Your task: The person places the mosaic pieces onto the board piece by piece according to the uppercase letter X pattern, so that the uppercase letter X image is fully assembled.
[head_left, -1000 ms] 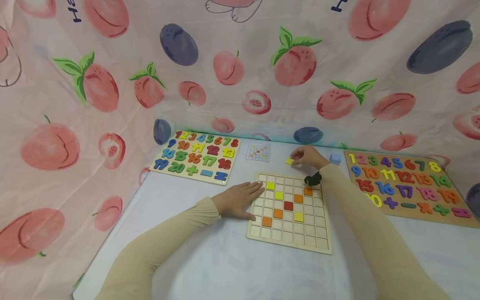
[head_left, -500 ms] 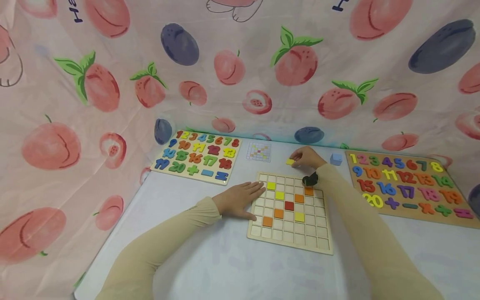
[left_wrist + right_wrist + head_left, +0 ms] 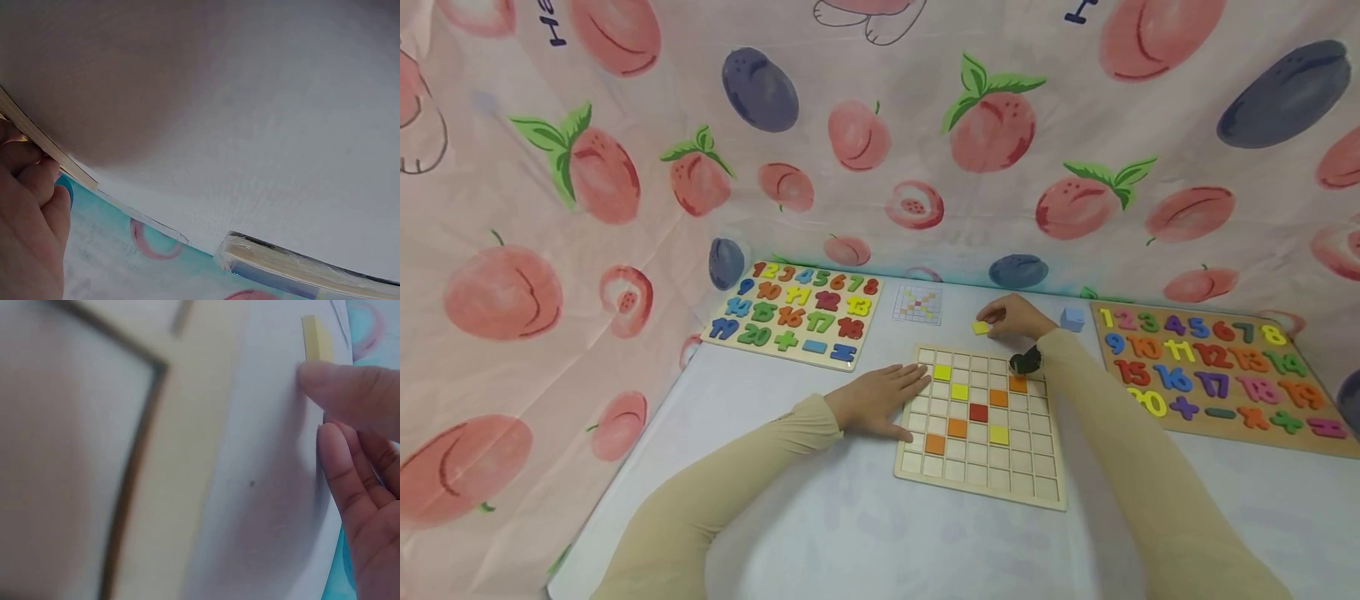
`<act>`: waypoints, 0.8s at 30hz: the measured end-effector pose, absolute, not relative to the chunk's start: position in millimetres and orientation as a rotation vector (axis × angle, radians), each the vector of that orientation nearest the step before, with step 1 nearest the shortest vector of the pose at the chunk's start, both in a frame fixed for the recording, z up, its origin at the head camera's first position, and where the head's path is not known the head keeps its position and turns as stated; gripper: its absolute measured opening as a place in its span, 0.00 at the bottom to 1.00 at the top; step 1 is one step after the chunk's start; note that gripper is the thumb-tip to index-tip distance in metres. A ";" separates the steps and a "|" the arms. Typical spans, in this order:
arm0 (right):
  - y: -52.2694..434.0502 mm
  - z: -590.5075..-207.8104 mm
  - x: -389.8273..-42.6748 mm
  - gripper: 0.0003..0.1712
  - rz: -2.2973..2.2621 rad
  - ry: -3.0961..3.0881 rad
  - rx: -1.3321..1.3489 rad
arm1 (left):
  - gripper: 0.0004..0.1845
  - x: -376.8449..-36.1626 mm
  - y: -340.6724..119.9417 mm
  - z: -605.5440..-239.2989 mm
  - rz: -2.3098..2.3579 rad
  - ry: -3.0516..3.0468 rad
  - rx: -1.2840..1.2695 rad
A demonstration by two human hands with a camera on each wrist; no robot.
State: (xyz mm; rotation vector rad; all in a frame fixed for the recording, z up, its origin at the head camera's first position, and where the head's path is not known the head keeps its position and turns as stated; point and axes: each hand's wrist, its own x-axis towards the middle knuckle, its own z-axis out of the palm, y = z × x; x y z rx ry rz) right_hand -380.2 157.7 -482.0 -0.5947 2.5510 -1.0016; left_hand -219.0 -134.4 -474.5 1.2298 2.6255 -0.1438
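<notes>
A wooden grid board (image 3: 1021, 483) lies on the white table, with several yellow and orange tiles and one red tile (image 3: 978, 412) set in its cells. My left hand (image 3: 876, 402) lies on the board's left edge with fingers spread. Beyond the far edge, my right hand (image 3: 1017, 317) pinches a yellow square tile (image 3: 981, 328) between thumb and fingers. In the right wrist view that tile (image 3: 317, 339) sticks out past the thumb, close over the table. The left wrist view shows the fingers of the left hand (image 3: 31, 206) at the board's side.
A printed pattern card (image 3: 917, 305) lies behind the board. To the left is a number puzzle board (image 3: 790, 337), to the right a second one (image 3: 1225, 367). A light blue cube (image 3: 1072, 318) stands behind the right wrist. A fruit-print cloth (image 3: 880, 125) hangs behind the table.
My right hand stays in nearly the same place, the yellow tile shifting slightly toward the board. The left hand and the tiles on the board have not moved.
</notes>
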 end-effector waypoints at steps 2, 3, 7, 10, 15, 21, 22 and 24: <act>156.6 -481.3 -380.2 0.19 -0.958 2.576 -0.595 | 0.52 -218.8 -134.2 -474.4 -0.139 2.626 1.231; 156.4 -480.6 -380.1 0.19 -0.933 2.590 -0.605 | 0.52 -218.8 -134.1 -474.6 -0.140 2.627 1.231; 155.7 -479.8 -380.8 0.17 -0.841 2.640 -0.651 | 0.52 -219.5 -134.1 -476.4 -0.152 2.630 1.224; 156.1 -479.6 -380.3 0.16 -0.821 2.644 -0.674 | 0.52 -220.0 -134.1 -477.4 -0.159 2.629 1.217; 155.8 -478.8 -377.2 0.15 -0.782 2.637 -0.686 | 0.52 -219.8 -134.2 -477.5 -0.155 2.627 1.216; 157.5 -479.2 -377.3 0.15 -0.814 2.635 -0.715 | 0.52 -219.9 -133.8 -478.1 -0.161 2.626 1.211; 158.3 -479.2 -377.1 0.15 -0.823 2.634 -0.719 | 0.52 -220.1 -133.9 -478.1 -0.164 2.628 1.211; 159.9 -478.6 -376.2 0.16 -0.845 2.635 -0.723 | 0.52 -220.4 -133.8 -478.2 -0.168 2.630 1.212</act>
